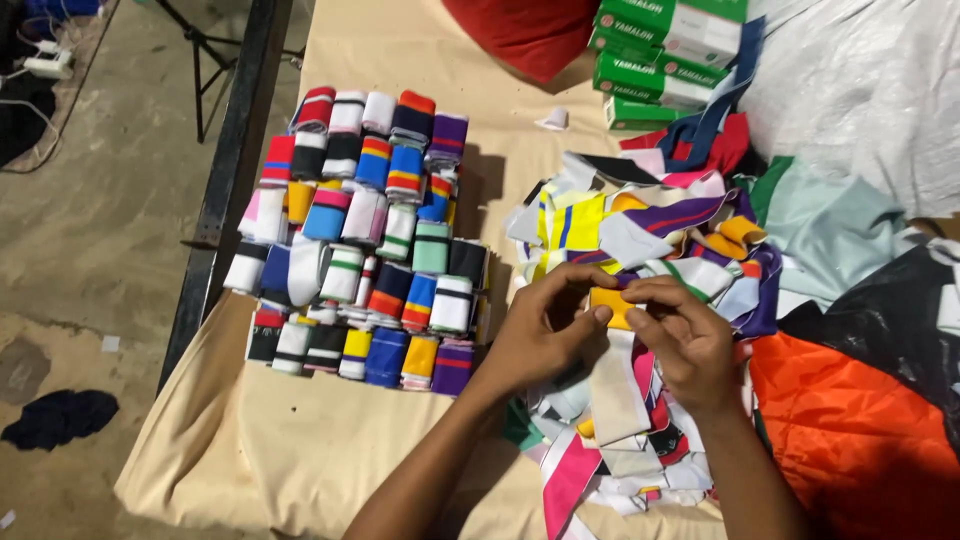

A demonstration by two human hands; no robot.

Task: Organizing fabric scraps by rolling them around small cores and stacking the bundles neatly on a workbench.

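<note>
Yellow-and-white strip (612,345), top end hidden by left hand (545,330), right hand (685,335)

Both bare forearms reach up from below. The left hand (545,330) and right hand (685,335) meet, fingertips curled inward, pinching together.

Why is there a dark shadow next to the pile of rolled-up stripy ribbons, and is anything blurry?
In the head view, light from the left makes the rolled ribbons cast a shadow on the tan cloth to their right; the left hand and right hand look slightly soft; the white sheet glares.
</note>
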